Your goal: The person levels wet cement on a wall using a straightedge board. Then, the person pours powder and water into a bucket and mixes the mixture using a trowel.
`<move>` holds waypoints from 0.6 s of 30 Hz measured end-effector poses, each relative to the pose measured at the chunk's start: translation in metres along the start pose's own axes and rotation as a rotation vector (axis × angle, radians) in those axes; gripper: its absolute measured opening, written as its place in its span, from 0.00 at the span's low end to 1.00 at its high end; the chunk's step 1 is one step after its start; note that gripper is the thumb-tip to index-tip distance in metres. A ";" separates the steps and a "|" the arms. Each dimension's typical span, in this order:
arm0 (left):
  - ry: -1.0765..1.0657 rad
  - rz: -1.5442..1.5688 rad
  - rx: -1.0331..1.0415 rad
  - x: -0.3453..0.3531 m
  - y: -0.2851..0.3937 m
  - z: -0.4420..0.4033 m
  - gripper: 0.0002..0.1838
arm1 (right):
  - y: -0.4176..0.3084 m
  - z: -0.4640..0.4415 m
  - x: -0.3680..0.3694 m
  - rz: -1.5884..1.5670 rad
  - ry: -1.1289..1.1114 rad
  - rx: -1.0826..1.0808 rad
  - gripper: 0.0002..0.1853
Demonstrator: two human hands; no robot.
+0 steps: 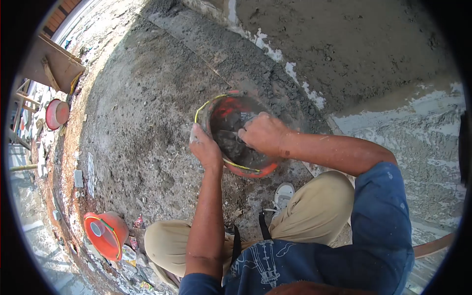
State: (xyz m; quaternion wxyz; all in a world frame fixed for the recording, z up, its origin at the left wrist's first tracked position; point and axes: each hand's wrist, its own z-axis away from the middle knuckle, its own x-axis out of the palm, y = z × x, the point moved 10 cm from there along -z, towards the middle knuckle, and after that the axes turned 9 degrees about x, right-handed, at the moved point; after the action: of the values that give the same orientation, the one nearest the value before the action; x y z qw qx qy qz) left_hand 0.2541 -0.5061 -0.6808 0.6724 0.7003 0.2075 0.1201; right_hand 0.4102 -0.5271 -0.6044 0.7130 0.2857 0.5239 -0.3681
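Note:
An orange bucket (268, 169) smeared with grey mortar stands on the gritty ground, its yellow handle lying along the rim. My left hand (205, 147) is closed on the bucket's left rim. Over the bucket's opening, my right hand (265, 133) is a closed fist, knuckles up; what it grips is hidden under the fingers. Dark grey wet mortar (241, 147) lies inside the bucket below that hand.
A second orange bucket (110, 235) with a grey cup inside lies tilted at lower left. A red tub (57, 114) and a wooden board (54, 64) are at far left. A wet cement surface (344, 44) fills the upper right, beside a pale wall edge.

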 end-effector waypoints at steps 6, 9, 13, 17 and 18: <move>0.010 -0.050 -0.003 0.002 0.019 -0.006 0.32 | 0.077 -0.006 -0.040 0.184 0.138 0.297 0.06; 0.038 -0.122 -0.016 0.003 -0.004 -0.015 0.34 | 0.064 -0.023 0.007 0.047 -0.044 0.318 0.10; 0.014 -0.141 -0.072 -0.005 0.010 -0.007 0.36 | 0.022 0.001 0.014 -0.105 -0.098 0.250 0.14; 0.006 -0.096 -0.083 -0.007 -0.007 -0.008 0.38 | 0.039 0.032 -0.037 -0.109 -0.025 0.277 0.15; 0.024 -0.088 -0.082 -0.010 -0.006 -0.009 0.39 | 0.050 0.034 -0.029 -0.112 -0.032 0.327 0.15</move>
State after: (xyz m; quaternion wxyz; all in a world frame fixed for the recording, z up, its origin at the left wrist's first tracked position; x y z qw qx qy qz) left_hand 0.2410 -0.5027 -0.6854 0.7027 0.6608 0.2410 0.1069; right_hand 0.4641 -0.5192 -0.5657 0.6436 0.3622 0.4606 -0.4923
